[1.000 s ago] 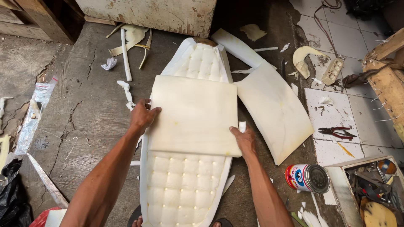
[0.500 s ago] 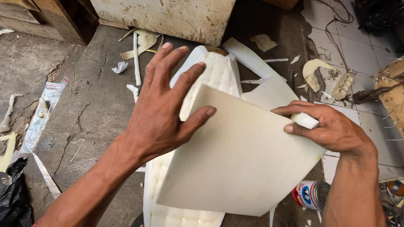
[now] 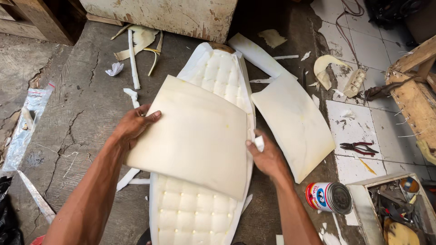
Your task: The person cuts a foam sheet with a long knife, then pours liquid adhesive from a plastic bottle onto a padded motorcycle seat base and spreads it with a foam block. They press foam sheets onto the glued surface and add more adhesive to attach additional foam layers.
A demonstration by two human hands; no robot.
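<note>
A round tin can [image 3: 330,197] is lying on its side on the floor just right of my right forearm, showing a red, white and blue printed label and a dark metal lid. A clear plastic bag [image 3: 25,127] with a red strip on top is lying flat at far left.

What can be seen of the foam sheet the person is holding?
The foam sheet is a cream, roughly square slab with rounded corners, soft-looking, with faint yellowish stains. It sits tilted over the tufted white seat pad, covering its middle. The left hand grips its left edge, and the right hand meets its right edge beside a small white scrap. A similar foam piece lies apart to the right on the floor.
</note>
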